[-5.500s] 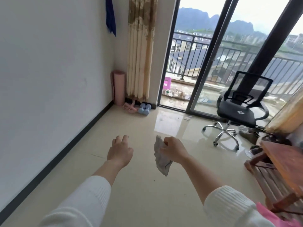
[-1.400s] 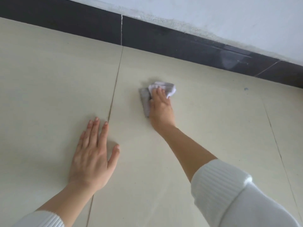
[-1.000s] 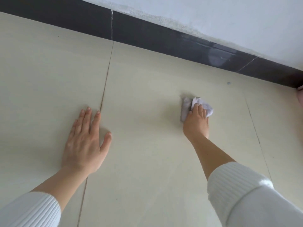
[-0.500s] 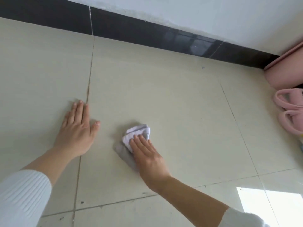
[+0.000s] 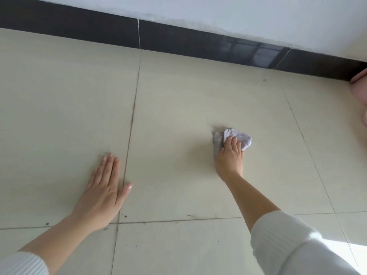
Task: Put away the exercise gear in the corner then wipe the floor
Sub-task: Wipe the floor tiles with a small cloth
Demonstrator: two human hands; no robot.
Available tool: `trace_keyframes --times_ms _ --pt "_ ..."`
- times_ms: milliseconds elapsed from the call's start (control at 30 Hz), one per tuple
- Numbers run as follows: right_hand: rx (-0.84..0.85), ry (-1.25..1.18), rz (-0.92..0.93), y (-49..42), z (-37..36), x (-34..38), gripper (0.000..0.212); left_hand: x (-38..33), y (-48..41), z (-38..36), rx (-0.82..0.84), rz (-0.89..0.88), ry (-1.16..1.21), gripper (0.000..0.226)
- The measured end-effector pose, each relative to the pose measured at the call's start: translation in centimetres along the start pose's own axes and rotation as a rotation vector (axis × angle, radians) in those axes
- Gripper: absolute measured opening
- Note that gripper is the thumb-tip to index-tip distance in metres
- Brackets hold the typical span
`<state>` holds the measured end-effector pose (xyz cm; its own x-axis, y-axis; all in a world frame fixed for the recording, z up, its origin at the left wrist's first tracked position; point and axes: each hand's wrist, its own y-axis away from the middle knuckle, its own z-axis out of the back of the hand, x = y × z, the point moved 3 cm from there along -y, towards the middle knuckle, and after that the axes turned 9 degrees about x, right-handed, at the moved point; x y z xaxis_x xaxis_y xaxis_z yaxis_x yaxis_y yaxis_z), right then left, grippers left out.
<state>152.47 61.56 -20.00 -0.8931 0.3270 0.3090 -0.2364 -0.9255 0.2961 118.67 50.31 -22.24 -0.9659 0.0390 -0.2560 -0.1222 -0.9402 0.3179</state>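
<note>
My right hand [image 5: 229, 158] presses a crumpled grey-white cloth [image 5: 237, 136] flat onto the cream floor tiles [image 5: 188, 108], fingers laid over it. The cloth shows past my fingertips and to the left of the hand. My left hand [image 5: 103, 192] lies palm down on the tiles with fingers together, empty, just left of a grout line. At the right edge shows a small part of the pink exercise gear [image 5: 360, 90].
A black skirting board [image 5: 178, 38] runs along the white wall [image 5: 238, 12] at the far side. Small dark specks lie on the near tiles around the grout joint. A bright patch of sunlight [image 5: 349, 248] falls on the floor at lower right.
My right hand has slid the cloth away from my left hand, to the right and farther out. The view has swung left, so the pink gear is almost out of sight.
</note>
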Motion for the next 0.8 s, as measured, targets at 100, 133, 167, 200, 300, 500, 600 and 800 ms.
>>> trace_keyframes --times_ms 100,133,167,200,300,500,600,800 --pt "-0.030 -0.126 0.105 2.8 -1.5 2.0 0.045 -0.4 0.2 0.1 0.001 0.018 0.002 0.081" --pt "-0.034 -0.146 0.183 4.0 -2.1 2.8 0.039 -0.5 0.1 0.1 0.005 0.024 0.013 0.081" --pt "-0.026 -0.147 0.280 5.7 -2.9 3.6 0.036 -0.6 0.1 0.1 0.009 0.027 0.024 0.081" --pt "-0.016 -0.133 0.390 7.7 -4.1 4.4 0.037 -0.6 0.1 0.1 0.020 0.030 0.029 0.082" --pt "0.081 -0.036 0.773 14.5 -7.2 5.7 0.053 -0.4 0.5 0.0 0.012 0.015 0.019 0.086" --pt "0.202 0.212 1.118 11.7 -5.2 2.2 0.050 1.8 1.7 0.2 -0.004 0.055 0.002 0.086" --pt "0.004 0.095 0.668 4.6 -2.0 -0.3 0.052 2.0 1.8 0.0 -0.021 0.074 0.006 0.087" --pt "-0.113 -0.123 -0.019 -2.5 -0.3 2.5 0.053 2.0 1.8 0.0 -0.060 0.055 -0.028 0.085"
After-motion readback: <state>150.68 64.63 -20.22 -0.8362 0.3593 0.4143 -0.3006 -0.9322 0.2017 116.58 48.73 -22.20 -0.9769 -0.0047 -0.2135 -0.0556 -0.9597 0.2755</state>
